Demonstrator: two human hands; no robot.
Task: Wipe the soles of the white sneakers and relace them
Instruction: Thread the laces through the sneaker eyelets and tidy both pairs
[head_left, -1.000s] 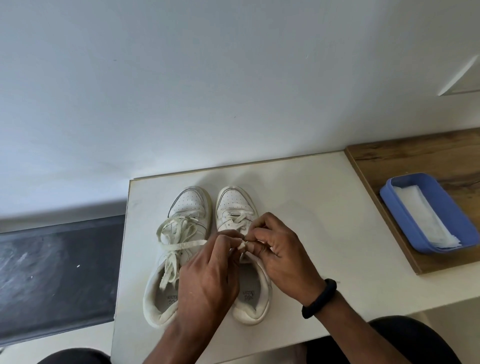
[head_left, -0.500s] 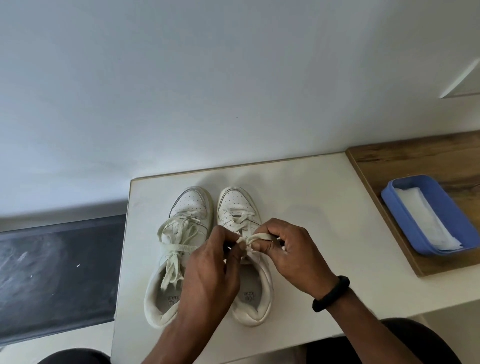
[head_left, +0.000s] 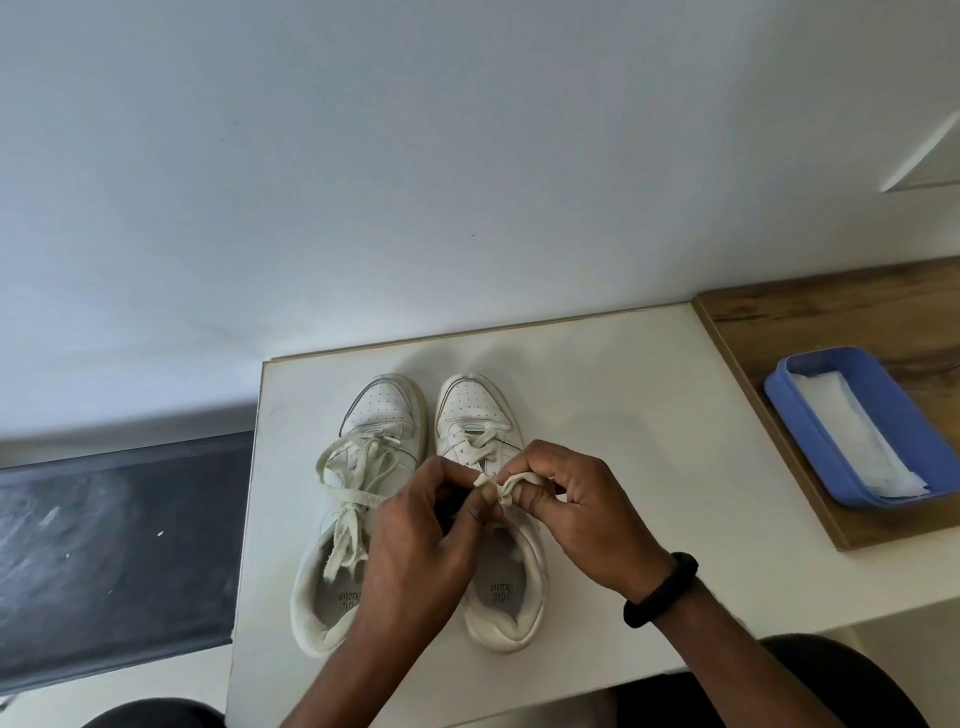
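the lace (head_left: 508, 486) is pinched between curled fingers of the left hand (head_left: 415, 540) and right hand (head_left: 592, 514), held close together over one shoe (head_left: 475, 415); beneath the grip its tongue is hidden, the knot unclear

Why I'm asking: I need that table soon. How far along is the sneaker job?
Looks done: the left sneaker is laced, its ends loose. In hand: the left hand and right hand pinch the lace of the right sneaker. Left: finishing that lace. Soles face down, so wiping cannot be judged.
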